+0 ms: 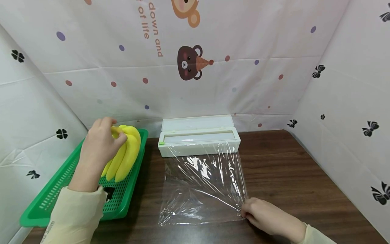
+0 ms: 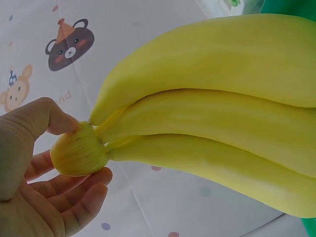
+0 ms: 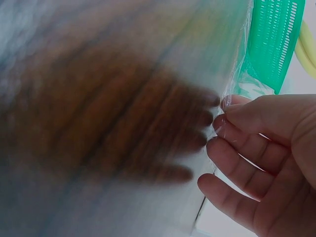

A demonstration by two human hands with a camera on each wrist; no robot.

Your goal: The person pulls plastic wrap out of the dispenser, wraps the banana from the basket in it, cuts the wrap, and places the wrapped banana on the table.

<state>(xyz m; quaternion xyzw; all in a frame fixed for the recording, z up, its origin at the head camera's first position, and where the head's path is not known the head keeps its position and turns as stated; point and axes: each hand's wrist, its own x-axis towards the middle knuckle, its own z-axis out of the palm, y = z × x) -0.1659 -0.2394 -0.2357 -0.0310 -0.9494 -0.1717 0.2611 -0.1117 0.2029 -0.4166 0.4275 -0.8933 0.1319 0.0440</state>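
A bunch of yellow bananas [image 1: 129,157] hangs by its stem from my left hand [image 1: 99,145], over the green basket. In the left wrist view, thumb and fingers pinch the stem end [image 2: 79,150], and several bananas [image 2: 212,113] fan out to the right. My right hand [image 1: 265,215] pinches the near right corner of a sheet of clear plastic wrap [image 1: 201,189]. The sheet runs from a white wrap dispenser box [image 1: 199,149] with its lid raised. In the right wrist view, thumb and fingertips of the hand [image 3: 266,148] hold the wrap's edge [image 3: 232,84].
The green basket [image 1: 129,196] stands at the left, with a small black thing [image 1: 109,192] inside, partly hidden by the sleeve. A dark wooden table [image 1: 274,162] lies under everything. Patterned white cloth [image 1: 259,88] walls off the back and both sides.
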